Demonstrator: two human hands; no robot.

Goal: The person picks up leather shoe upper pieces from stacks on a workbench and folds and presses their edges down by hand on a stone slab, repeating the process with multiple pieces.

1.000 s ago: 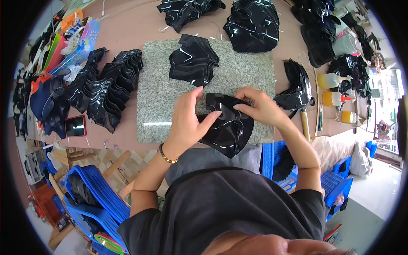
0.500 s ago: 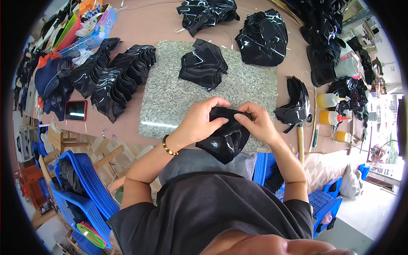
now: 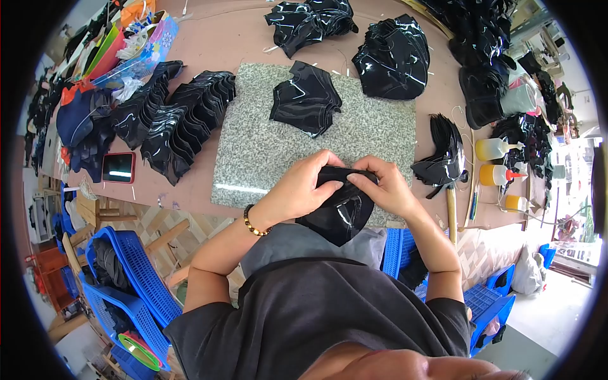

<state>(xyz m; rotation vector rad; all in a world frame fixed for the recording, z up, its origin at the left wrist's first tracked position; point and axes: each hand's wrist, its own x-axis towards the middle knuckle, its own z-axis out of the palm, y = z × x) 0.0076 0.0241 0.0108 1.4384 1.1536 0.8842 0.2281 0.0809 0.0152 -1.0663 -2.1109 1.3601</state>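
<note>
A glossy black leather-like piece (image 3: 340, 218) hangs over the near edge of a speckled stone slab (image 3: 247, 152). My left hand (image 3: 308, 185) pinches its upper edge, thumb on the near side and fingers behind. My right hand (image 3: 381, 185) grips the same edge just to the right, its thumb pressed close to the left thumb. The fingertips behind the piece are partly hidden. Farther up the slab lies a small stack of similar glossy black pieces (image 3: 306, 99), touched by neither hand.
Rows of overlapping black pieces (image 3: 183, 123) lie left of the slab, near a phone (image 3: 118, 167). More black stacks (image 3: 394, 57) sit behind it. On the right are a hammer handle (image 3: 451, 212) and glue bottles (image 3: 494, 149). Blue crates (image 3: 136, 272) stand below left.
My right thumb has slid a little left along the edge, closer to my left thumb. Both hands keep their hold on the black piece. The whole view has shifted slightly.
</note>
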